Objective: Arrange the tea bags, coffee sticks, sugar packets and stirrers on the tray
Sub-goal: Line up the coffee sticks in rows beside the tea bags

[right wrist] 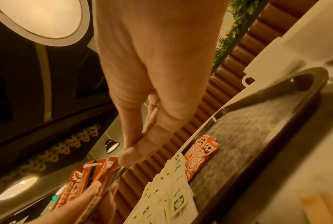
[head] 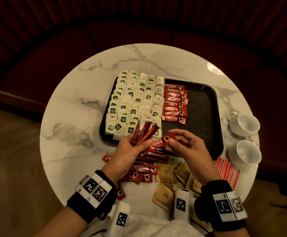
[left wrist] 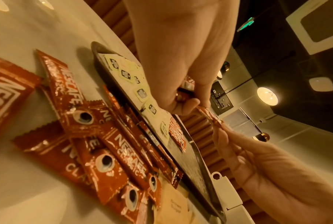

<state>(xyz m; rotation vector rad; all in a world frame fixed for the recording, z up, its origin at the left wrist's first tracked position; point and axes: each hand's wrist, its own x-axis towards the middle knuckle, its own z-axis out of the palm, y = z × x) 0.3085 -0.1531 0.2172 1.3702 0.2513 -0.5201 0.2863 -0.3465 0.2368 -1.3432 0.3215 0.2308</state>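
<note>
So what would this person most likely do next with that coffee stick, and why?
Probably the right hand draws the coffee stick free of the bundle gripped by the left hand and lays it just below the column of sticks on the tray. That column ends mid-tray, with bare tray below it.

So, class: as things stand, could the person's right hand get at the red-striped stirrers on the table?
Probably yes, once freed. The stirrers lie uncovered just right of the right hand, with nothing between. But that hand pinches a coffee stick, which the left hand also holds.
</note>
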